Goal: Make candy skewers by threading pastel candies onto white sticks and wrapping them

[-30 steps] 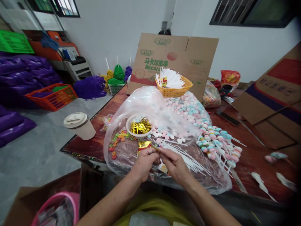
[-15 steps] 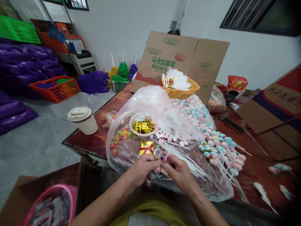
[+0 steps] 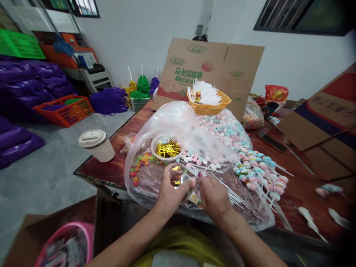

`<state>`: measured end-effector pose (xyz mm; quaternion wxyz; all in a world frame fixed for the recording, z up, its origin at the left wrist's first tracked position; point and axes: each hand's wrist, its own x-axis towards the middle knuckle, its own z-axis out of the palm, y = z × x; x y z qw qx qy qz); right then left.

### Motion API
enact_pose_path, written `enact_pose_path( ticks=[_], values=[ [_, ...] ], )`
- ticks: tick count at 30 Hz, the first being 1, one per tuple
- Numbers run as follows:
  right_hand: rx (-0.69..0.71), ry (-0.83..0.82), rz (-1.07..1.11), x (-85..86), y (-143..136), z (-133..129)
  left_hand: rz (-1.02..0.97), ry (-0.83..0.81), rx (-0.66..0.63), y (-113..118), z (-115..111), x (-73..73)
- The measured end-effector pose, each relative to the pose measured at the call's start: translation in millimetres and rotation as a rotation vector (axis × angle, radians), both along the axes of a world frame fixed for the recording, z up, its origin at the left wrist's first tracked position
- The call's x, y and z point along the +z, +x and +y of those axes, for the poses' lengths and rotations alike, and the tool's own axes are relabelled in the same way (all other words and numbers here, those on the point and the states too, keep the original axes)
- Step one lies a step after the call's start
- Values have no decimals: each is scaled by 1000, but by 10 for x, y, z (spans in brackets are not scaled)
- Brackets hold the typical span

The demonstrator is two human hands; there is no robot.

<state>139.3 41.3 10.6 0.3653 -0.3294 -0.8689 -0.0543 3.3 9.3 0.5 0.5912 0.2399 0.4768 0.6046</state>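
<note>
My left hand (image 3: 171, 191) is over the front of the plastic sheet, thumb and fingers apart. A small pink piece shows by its thumb tip; whether it touches is unclear. Close beside it, my right hand (image 3: 214, 196) is closed, its fingers curled round something mostly hidden, with a small purple-pink bit (image 3: 200, 174) showing at the top. Behind my left fingers lies a gold twist-tie packet (image 3: 176, 175), partly covered. White sticks (image 3: 235, 196) lie to the right, and a white bowl (image 3: 154, 152) of gold twist ties (image 3: 168, 148) stands behind.
Coloured candy rings (image 3: 135, 173) lie left. Pastel marshmallows (image 3: 222, 129) and marshmallow skewers (image 3: 261, 170) spread rightward. A lidded cup (image 3: 101, 150) stands near the table's left edge. An orange basket (image 3: 210, 108) of white sticks stands before a cardboard box (image 3: 178, 70). A pink bucket (image 3: 89, 237) is lower left.
My hands, close together at a small piece before, have moved apart slightly. The left fingers have spread and risen over the gold packet; the right hand has turned and curled more tightly.
</note>
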Motion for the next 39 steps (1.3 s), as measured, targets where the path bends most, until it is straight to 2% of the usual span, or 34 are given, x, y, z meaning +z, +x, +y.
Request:
enact_pose_path(
  ticks=[2, 3, 4, 5, 6, 7, 9, 10, 12, 14, 16, 17, 20, 21, 23, 26, 28, 30, 32, 33, 34, 35, 37, 38, 39],
  values=[
    [-45, 66, -21, 33, 34, -17, -41, -82, -158, -34, -7, 111],
    [-34, 18, -25, 32, 46, -41, -111, -104, -268, -78, -7, 181],
    [-12, -77, -20, 17, 53, -70, -192, -101, -363, -138, -4, 255],
    [5, -189, 0, -8, 55, -99, -258, -43, -407, -206, 2, 322],
    [0, -295, 29, -36, 54, -122, -283, 61, -369, -273, 7, 375],
    [-38, -391, 80, -61, 51, -138, -278, 126, -408, -329, 11, 406],
    [-125, -547, 226, -86, 41, -155, -99, 143, -597, -373, 8, 385],
    [-132, -623, 303, -85, 32, -161, 65, 121, -626, -352, -2, 337],
    [-73, -823, 470, -71, 7, -182, 331, 89, -632, -240, -37, 198],
    [4, -1021, 589, -60, -16, -210, 399, 48, -590, -87, -85, 64],
    [42, -1155, 640, -62, -15, -228, 278, -9, -563, 51, -127, -4],
    [48, -1169, 635, -69, -3, -232, 167, -32, -564, 105, -140, -7],
    [20, -1089, 574, -113, 57, -229, -199, -50, -590, 205, -126, 46],
    [8, -1081, 565, -137, 82, -228, -261, -43, -573, 224, -105, 59],
    [10, -1126, 553, -193, 143, -226, -240, -29, -493, 255, -53, 42],
    [-58, -1115, 561, -250, 284, -235, 91, 3, -352, 318, -4, -63],
    [-117, -1024, 616, -258, 411, -266, 426, 66, -358, 401, -10, -129],
    [-79, -1006, 653, -276, 563, -334, 698, 216, -524, 503, -21, -160],
    [-86, -1044, 717, -357, 772, -459, 882, 403, -782, 570, 19, -160],
    [-174, -1035, 777, -431, 918, -546, 983, 474, -877, 571, 73, -156],
    [-322, -983, 860, -527, 1099, -651, 1107, 522, -928, 547, 151, -151],
    [-504, -874, 941, -641, 1316, -774, 1260, 540, -936, 500, 249, -151],
    [-698, -757, 989, -891, 1828, -1054, 1507, 573, -878, 367, 471, -172],
    [-780, -709, 962, -1009, 2094, -1196, 1596, 580, -848, 303, 575, -196],
    [-870, -629, 774, -1108, 2342, -1324, 1663, 575, -836, 252, 662, -227]
  ],
)
